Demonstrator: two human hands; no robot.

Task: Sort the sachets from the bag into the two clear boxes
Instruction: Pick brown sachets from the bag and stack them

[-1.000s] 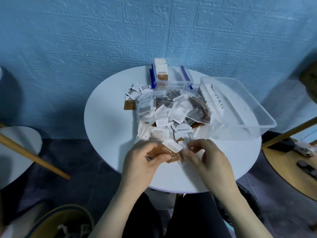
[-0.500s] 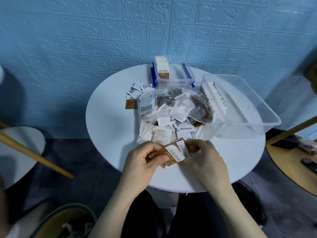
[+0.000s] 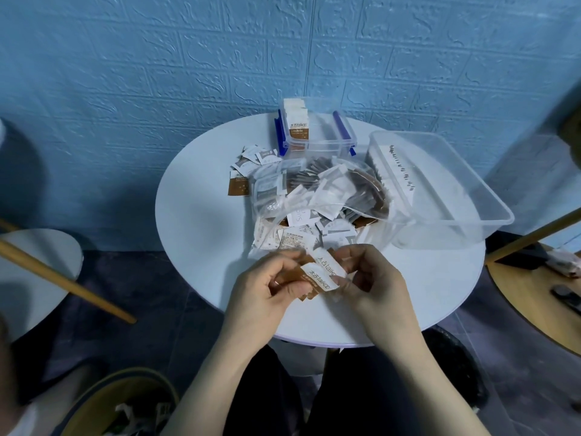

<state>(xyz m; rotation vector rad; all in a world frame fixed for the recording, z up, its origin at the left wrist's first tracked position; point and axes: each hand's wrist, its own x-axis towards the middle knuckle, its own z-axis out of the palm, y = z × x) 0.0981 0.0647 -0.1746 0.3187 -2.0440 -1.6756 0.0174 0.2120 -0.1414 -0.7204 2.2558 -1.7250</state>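
Both hands, left hand (image 3: pixel 267 286) and right hand (image 3: pixel 371 278), pinch brown-and-white sachets (image 3: pixel 322 273) near the table edge; the small clip-lid box (image 3: pixel 317 133) lies straight beyond.

The left side of the round table (image 3: pixel 201 228) is bare, so a hand can pass there. The bag (image 3: pixel 317 190) and its sachets (image 3: pixel 301 237) fill the middle, and the big box (image 3: pixel 440 187) blocks the right.

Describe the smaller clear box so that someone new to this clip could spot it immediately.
On the round white table, look to the far edge by the blue wall. The small clear box there has blue side clips and upright brown-and-white sachets inside, unlike the large clear tub on its right.
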